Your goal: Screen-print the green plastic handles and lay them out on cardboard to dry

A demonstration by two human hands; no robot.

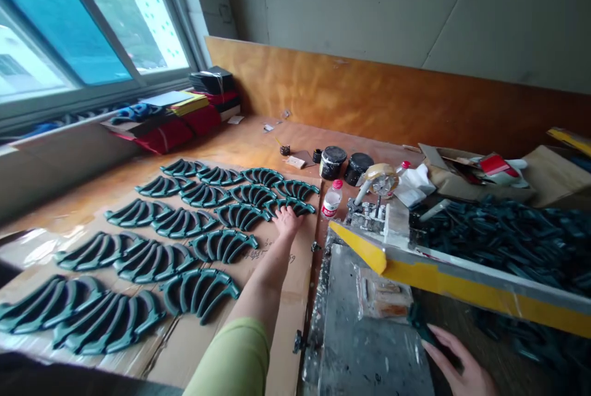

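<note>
My left hand [287, 222] reaches over the cardboard, its fingers bent onto a dark green curved handle [298, 206] at the right end of a row. The fingertips partly cover that piece. Similar curved handles [168, 257] lie fanned out in several overlapping rows. At the lower right, my right hand [459, 362] pinches another dark green handle [419, 321] between thumb and fingers. That piece is dim and partly hidden by the fingers. It is beside a grey metal plate [369, 347], near a clear plastic packet [383, 294].
A yellow-edged machine ledge [443, 285] crosses the right side, with a heap of dark green pieces [484, 239] behind it. Near the cardboard's right edge stand a red-capped bottle [331, 200] and black tubs [333, 163]. An open carton [452, 180] sits farther right.
</note>
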